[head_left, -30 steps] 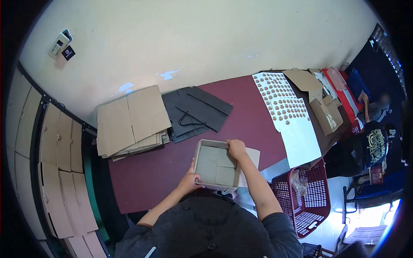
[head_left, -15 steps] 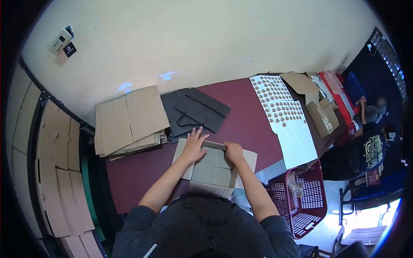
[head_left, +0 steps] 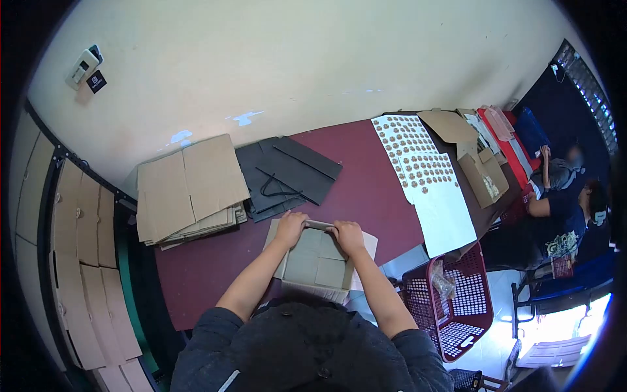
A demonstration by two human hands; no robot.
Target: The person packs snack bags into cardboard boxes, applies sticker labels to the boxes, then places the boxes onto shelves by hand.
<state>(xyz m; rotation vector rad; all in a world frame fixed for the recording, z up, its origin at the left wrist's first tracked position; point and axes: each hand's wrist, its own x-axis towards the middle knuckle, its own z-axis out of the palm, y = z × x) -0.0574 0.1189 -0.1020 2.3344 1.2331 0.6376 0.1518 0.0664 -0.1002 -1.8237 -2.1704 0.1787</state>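
Observation:
An open cardboard box [head_left: 316, 262] sits at the near edge of the dark red table, its flaps folded outward and its inside bare. My left hand [head_left: 291, 227] is closed over the box's far left corner. At the far right corner, my right hand [head_left: 347, 236] has its fingers wrapped over the rim. Beyond the left hand lie black folded bags [head_left: 287, 173] with a black cord handle. To their left is a stack of flattened cardboard boxes [head_left: 192, 186].
Sheets of round stickers [head_left: 418, 157] lie on the table's right side. A maroon plastic basket [head_left: 450, 300] holding a clear bag stands right of me. An opened carton [head_left: 484, 178] is at the far right, near two other people. Stacked boxes [head_left: 85, 255] fill the left rack.
My left hand has gone from spread fingers to gripping the far left of the rim. My right hand stays on the rim. The view has shifted slightly.

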